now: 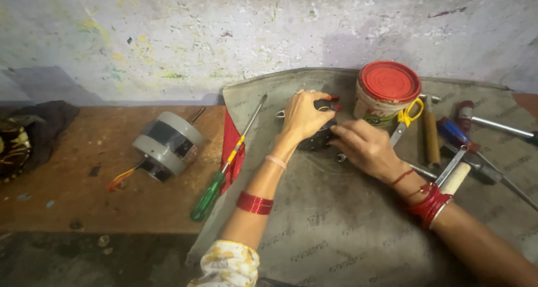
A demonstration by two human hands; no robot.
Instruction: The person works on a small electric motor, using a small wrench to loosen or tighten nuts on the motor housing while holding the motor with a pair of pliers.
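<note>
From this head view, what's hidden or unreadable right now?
- Small dark part: mostly covered by left hand and right hand; its shape is unclear.
- Yellow-handled scissors: blades run behind the right hand.
- Dark cloth bundle: cut off by the left edge.

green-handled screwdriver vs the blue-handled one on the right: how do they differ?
The green-handled screwdriver lies left of both hands, across the edge of the grey mat and over a red cloth, shaft pointing up toward the wall. The blue-handled screwdriver lies right of the right hand, among other tools, shaft running down-right. The green one has a yellow-and-red collar; the blue one has none visible. Both lie flat and unheld.
</note>
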